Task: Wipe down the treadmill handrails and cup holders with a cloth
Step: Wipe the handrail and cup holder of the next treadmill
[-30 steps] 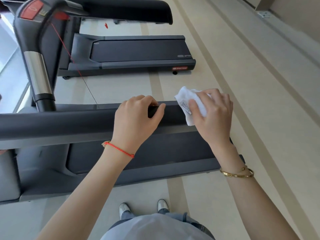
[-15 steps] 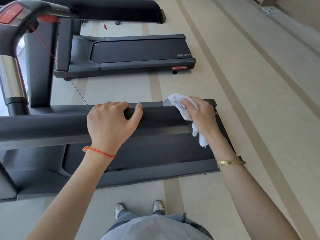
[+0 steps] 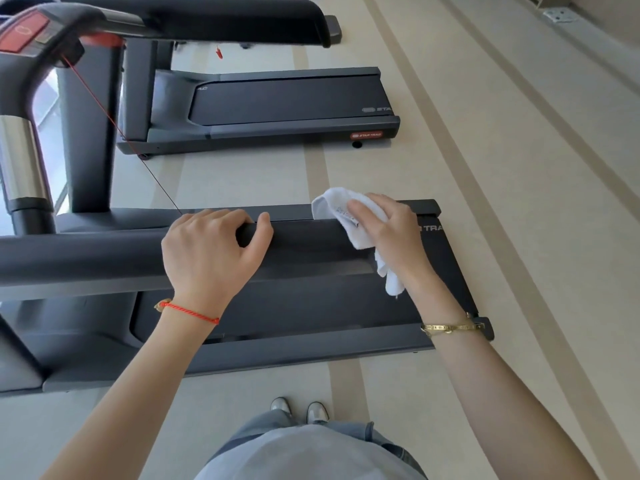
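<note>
A dark grey treadmill handrail [image 3: 86,252] runs across the view from the left edge to just past the middle. My left hand [image 3: 211,251] grips it from above, fingers curled over the far side. My right hand [image 3: 391,233] presses a white cloth [image 3: 341,213] onto the rail's right end; a tail of the cloth hangs below my palm. The cup holders are not in view.
The treadmill's deck and belt [image 3: 311,306] lie under the rail. Its console post with a red stop button [image 3: 22,31] and a red safety cord rises at the left. A second treadmill [image 3: 287,102] stands beyond. Beige floor stretches to the right. My shoes show below.
My right hand has brought the cloth down onto the rail's end and wrapped it there. My left hand slid a little left along the rail. The view shifted right.
</note>
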`<action>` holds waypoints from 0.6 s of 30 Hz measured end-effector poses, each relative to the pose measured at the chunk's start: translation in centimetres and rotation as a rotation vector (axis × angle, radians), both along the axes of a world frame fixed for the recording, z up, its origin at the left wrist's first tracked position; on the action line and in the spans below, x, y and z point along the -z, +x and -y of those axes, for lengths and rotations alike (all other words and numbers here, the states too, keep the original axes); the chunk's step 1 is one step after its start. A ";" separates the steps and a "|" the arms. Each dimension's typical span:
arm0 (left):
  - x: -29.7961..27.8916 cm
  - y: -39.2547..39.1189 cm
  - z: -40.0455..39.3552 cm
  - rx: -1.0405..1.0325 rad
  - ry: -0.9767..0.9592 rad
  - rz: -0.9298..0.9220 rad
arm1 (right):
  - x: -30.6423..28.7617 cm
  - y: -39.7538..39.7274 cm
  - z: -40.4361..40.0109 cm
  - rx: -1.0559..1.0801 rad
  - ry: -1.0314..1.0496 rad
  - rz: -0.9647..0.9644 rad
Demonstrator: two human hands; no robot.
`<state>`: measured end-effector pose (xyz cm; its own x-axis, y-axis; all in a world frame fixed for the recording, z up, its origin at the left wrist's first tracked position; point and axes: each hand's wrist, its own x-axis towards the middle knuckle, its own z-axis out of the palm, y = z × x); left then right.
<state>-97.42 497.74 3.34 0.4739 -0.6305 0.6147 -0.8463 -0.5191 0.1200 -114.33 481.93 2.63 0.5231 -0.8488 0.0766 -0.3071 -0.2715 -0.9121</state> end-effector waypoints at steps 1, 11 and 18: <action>0.0 0.0 0.0 0.000 -0.004 0.004 | 0.1 0.0 -0.2 0.035 0.065 0.048; 0.2 0.0 0.0 0.009 -0.042 0.024 | 0.5 -0.7 -3.2 0.134 -0.511 -0.141; 0.3 0.2 -0.1 0.024 -0.030 0.010 | -2.9 1.9 0.2 -0.205 -0.206 -0.371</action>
<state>-97.23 497.88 3.02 0.4524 -0.6228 0.6383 -0.8597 -0.4949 0.1264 -112.42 481.77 5.54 0.7024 -0.7117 0.0088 -0.5230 -0.5245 -0.6718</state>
